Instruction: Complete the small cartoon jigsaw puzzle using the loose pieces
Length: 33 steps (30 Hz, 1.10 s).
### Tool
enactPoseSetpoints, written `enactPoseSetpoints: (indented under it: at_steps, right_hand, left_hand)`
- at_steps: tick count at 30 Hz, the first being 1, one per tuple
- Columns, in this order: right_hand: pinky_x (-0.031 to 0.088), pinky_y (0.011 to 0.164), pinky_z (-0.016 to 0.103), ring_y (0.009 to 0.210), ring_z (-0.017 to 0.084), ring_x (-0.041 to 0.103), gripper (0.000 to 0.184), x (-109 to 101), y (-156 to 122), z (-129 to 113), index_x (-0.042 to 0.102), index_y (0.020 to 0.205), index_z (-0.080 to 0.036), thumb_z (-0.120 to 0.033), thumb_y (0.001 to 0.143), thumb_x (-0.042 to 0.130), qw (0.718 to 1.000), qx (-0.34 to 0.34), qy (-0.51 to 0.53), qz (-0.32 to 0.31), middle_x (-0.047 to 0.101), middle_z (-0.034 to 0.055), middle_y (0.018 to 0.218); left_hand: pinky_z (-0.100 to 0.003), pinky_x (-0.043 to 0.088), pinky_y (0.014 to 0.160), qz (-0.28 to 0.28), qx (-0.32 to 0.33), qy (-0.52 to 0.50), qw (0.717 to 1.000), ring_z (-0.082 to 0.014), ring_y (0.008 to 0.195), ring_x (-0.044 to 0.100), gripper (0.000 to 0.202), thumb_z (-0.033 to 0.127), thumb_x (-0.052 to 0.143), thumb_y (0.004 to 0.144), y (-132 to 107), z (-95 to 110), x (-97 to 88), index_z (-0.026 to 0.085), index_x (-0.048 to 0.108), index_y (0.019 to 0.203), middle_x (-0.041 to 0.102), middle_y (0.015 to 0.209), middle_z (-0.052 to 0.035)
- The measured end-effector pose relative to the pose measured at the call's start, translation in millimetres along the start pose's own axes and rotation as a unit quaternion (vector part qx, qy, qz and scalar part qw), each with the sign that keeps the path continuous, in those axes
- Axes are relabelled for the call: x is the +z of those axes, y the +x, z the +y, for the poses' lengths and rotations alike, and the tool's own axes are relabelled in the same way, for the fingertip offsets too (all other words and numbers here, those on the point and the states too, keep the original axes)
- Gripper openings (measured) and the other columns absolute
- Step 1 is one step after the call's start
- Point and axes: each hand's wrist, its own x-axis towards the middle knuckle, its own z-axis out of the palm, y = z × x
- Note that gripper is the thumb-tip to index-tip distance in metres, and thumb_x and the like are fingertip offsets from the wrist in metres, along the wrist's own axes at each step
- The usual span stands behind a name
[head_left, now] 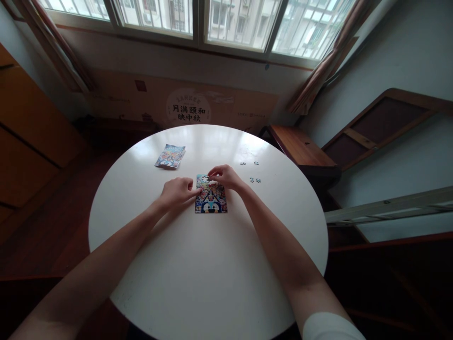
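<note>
A small jigsaw puzzle (pixel 211 200), mostly assembled, lies on the round white table (pixel 212 269). Its lower part shows a blue cartoon dog's face, and white gaps show near its top. My right hand (pixel 225 176) reaches over the upper edge, thumb and fingers pinched on a puzzle piece (pixel 208 179) that they partly cover. At the puzzle's left side is my left hand (pixel 178 190), its fingers curled in and one digit stretched out to touch the puzzle's edge. Several loose puzzle pieces (pixel 258 180) lie to the right of my right hand.
A printed packet (pixel 170 157) with a matching picture rests on the table at the back left. Beyond the table stand a wooden bench or low table (pixel 300 145) at right and a window wall behind. An orange cabinet (pixel 31 127) is at far left.
</note>
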Motion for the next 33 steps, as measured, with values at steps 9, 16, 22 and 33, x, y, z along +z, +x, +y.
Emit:
enactPoseSetpoints:
  at_steps: [9, 16, 22, 33]
  right_hand:
    - [0.054, 0.069, 0.029, 0.077, 0.018, 0.069, 0.014, -2, -2, 5, 0.076, 0.088, -0.014, -0.015, 0.076, 0.068, 0.999, 0.017, 0.024, -0.038, 0.074, 0.0076, 0.082]
    - [0.051, 0.069, 0.026, 0.077, 0.017, 0.067, 0.014, -2, -2, 1, 0.076, 0.086, -0.015, -0.011, 0.076, 0.068, 0.999, 0.014, -0.019, -0.043, 0.073, 0.0063, 0.081]
    - [0.048, 0.074, 0.027, 0.084, 0.019, 0.065, 0.014, -4, -6, -9, 0.078, 0.087, -0.017, -0.014, 0.076, 0.070, 0.992, 0.008, -0.125, -0.031, 0.073, 0.0075, 0.089]
    - [0.047, 0.078, 0.030, 0.088, 0.020, 0.062, 0.017, -1, -9, -15, 0.076, 0.090, -0.020, -0.015, 0.076, 0.068, 0.982, 0.009, -0.189, -0.020, 0.070, 0.0068, 0.094]
  left_hand:
    - [-0.029, 0.025, 0.056, 0.001, -0.001, 0.008, 1.000, -0.0190, 0.065, 0.057, 0.051, 0.070, 0.049, 0.078, 1, -1, 1.2, 0.021, 0.057, 0.069, 0.067, 0.072, -0.0049]
    - [-0.029, 0.024, 0.056, 0.003, 0.001, 0.008, 1.000, -0.0184, 0.065, 0.056, 0.050, 0.069, 0.050, 0.078, 1, -1, 2.3, 0.021, 0.057, 0.070, 0.067, 0.072, -0.0045]
    - [-0.029, 0.024, 0.056, -0.002, 0.000, 0.001, 1.000, -0.0187, 0.064, 0.056, 0.050, 0.069, 0.050, 0.078, 1, 0, 0.8, 0.021, 0.057, 0.069, 0.067, 0.071, -0.0046]
    - [-0.029, 0.025, 0.056, 0.003, 0.004, 0.005, 1.000, -0.0180, 0.063, 0.055, 0.049, 0.068, 0.050, 0.078, 1, -1, 1.9, 0.021, 0.058, 0.068, 0.066, 0.070, -0.0039]
